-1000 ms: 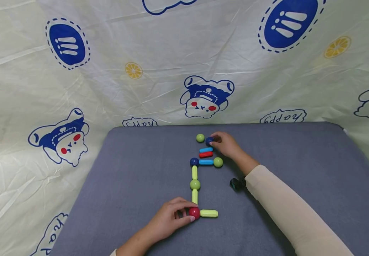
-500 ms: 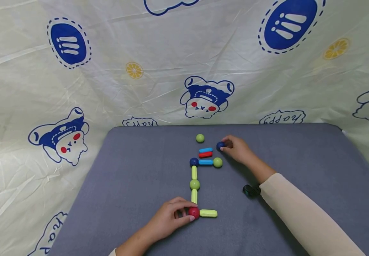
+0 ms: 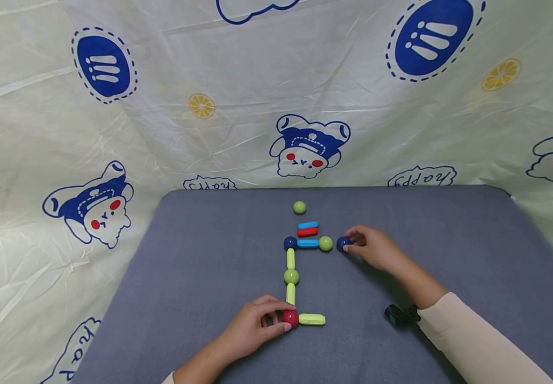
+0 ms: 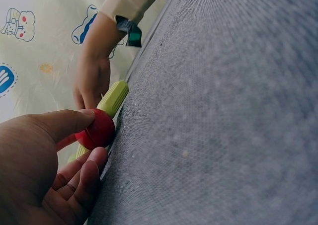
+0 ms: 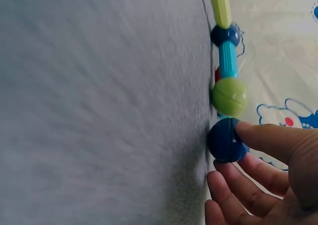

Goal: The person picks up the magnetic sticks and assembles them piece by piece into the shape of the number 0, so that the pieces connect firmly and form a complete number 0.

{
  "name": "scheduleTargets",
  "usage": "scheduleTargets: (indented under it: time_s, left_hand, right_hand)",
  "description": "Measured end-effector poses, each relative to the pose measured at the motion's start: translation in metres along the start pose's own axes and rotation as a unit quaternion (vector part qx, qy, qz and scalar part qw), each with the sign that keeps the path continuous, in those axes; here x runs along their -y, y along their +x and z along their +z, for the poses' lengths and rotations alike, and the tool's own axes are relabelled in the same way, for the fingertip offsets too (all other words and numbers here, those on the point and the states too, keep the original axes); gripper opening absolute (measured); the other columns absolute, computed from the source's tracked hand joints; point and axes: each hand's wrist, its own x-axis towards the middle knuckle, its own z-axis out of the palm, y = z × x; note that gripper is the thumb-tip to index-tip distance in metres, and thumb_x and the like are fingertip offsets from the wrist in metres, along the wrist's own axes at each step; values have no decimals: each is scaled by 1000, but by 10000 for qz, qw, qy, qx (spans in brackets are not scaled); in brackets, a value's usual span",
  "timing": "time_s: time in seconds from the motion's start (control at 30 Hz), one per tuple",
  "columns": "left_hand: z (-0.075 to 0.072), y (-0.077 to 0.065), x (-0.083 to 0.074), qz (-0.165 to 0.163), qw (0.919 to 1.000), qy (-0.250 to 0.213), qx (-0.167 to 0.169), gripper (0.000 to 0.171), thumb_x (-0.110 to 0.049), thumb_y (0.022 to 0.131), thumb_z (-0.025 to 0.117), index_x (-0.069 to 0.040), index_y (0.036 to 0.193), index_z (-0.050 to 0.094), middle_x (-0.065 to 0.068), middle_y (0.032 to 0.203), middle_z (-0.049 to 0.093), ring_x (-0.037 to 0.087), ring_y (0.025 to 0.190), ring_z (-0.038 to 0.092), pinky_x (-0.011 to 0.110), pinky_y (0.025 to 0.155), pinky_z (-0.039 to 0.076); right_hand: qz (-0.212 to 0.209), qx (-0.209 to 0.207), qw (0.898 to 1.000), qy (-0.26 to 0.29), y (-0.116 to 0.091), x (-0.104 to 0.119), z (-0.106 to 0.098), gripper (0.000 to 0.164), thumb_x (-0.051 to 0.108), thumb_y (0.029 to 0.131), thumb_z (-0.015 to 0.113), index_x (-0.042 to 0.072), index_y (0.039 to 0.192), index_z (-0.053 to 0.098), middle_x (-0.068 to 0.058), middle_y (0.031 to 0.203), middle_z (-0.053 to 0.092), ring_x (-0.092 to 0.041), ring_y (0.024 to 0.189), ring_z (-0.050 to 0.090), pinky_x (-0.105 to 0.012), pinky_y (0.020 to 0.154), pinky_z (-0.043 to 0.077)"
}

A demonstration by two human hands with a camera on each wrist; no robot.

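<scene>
My left hand grips a red ball between thumb and fingers at the near end of a joined figure. A yellow-green rod sticks out rightward from that ball. Two more such rods, with a green ball between them, run away from me to a dark blue ball. From there a light blue rod leads right to another green ball. My right hand pinches a loose dark blue ball just right of that green ball, with a small gap in the head view.
Beyond the figure lie a loose red rod and a loose light blue rod, side by side. Farther back sits a single green ball. A grey cloth covers the table; a printed curtain hangs behind it.
My right hand has carried the dark blue ball from beside the far green ball, rightward and toward me, to the right end of the figure. My left hand has stayed on the red ball.
</scene>
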Motion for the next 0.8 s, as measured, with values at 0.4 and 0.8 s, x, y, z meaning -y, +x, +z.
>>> scheduleTargets:
  time_s: [0.4,0.8]
  left_hand:
    - [1,0,1,9,9999,-134,-21,30,-32,93,73,-22,122,73,-2,107,68,2,79,57,17,64,49]
    - [1,0,2,95,9999,-10,-37,30,-31,94,74,-21,122,73,-2,105,68,0,79,57,17,65,50]
  right_hand:
    - [-391,606,9973,-97,-50,10,9,33,24,91,76,9,120,69,-5,110,70,-14,95,64,-30,78,54]
    - [-878,1573,9834,209,-86,19,18,31,33,91,76,20,118,68,6,108,64,-2,93,60,-23,81,55]
